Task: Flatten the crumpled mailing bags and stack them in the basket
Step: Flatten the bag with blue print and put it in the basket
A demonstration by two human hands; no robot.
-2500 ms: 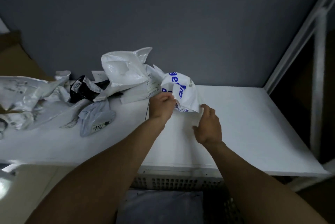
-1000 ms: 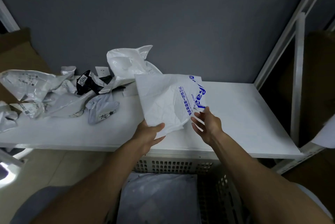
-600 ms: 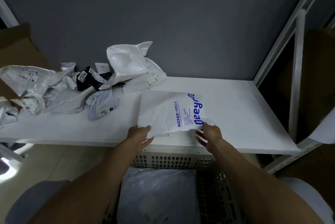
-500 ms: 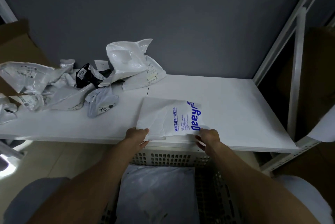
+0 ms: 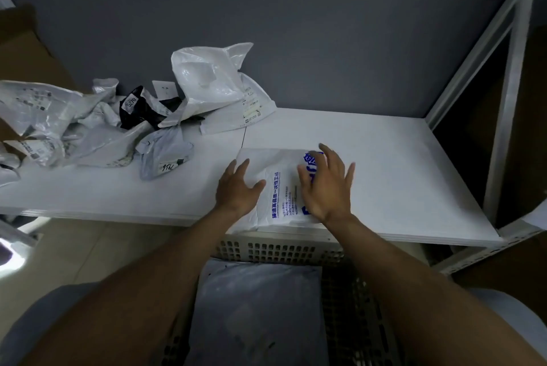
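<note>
Our left hand (image 5: 236,189) and right hand (image 5: 325,188) lie spread, fingers straight, on the white plastic mailing bag with blue print (image 5: 281,196), gripping nothing; half a second ago they pinched its near edge, so laying out has turned to pressing flat, though how firmly the palms bear we cannot tell; the bag lies under both hands at mid-frame, at the near edge of the white shelf board (image 5: 399,173), above the perforated white basket (image 5: 281,250) at lower centre.
</note>
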